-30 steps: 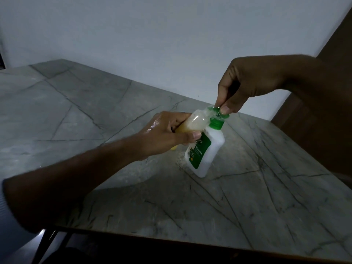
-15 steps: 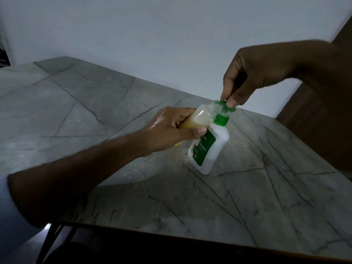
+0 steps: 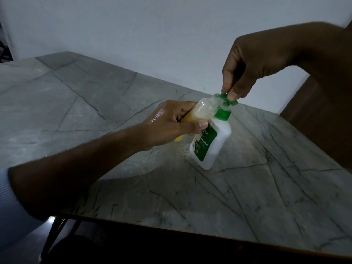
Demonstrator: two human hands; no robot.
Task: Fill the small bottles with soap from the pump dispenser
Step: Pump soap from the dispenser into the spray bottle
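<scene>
Head view: the left hand grips a small clear bottle of amber soap, tilted, its mouth at the green pump. The right hand pinches that pump from above. Below the fingertips, the white dispenser stands tilted on the marble table.

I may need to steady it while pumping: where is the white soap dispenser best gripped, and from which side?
Grip the white soap dispenser round its bare body, below the green collar, coming from the right. It stands tilted on the table; the left hand with the small bottle crowds its left side, and the right hand pinches the pump head above.
</scene>
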